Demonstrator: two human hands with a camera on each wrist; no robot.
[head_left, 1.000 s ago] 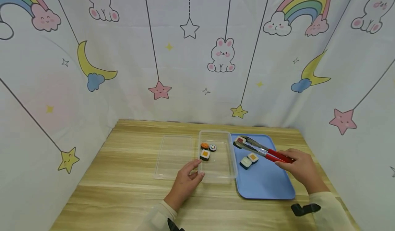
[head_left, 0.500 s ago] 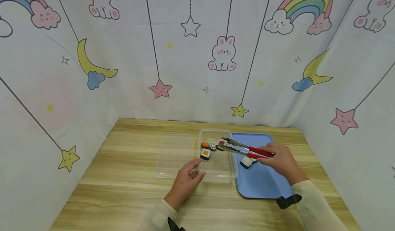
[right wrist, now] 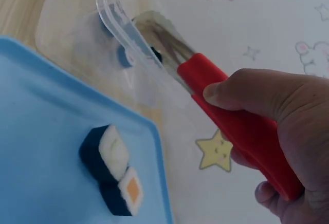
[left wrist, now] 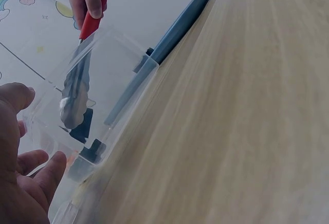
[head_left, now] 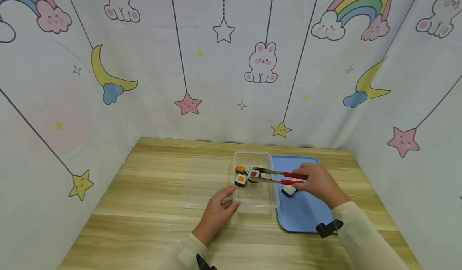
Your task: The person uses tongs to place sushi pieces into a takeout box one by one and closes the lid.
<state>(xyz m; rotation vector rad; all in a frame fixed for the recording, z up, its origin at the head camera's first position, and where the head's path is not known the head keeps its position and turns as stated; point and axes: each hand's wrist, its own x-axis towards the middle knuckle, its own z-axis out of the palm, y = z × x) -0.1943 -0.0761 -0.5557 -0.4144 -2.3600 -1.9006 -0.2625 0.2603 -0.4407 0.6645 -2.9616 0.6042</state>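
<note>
Right hand [head_left: 317, 181] gripping red-handled metal tongs [head_left: 278, 175] pinching a sushi piece [head_left: 254, 174] inside the clear plastic box [head_left: 268, 199], left hand [head_left: 216, 212] with relaxed fingers touching the box's near-left edge, bare wooden tabletop [head_left: 144, 222] to the left

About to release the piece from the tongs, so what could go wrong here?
The tongs hold a sushi piece close beside the three in the box; opening them may knock those. The left hand only touches the box edge, so a nudge could slide it. The piece may tip.

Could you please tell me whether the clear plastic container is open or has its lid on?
Open: the clear container has no lid on, the tongs reach inside, and the lid lies flat beside it.
</note>
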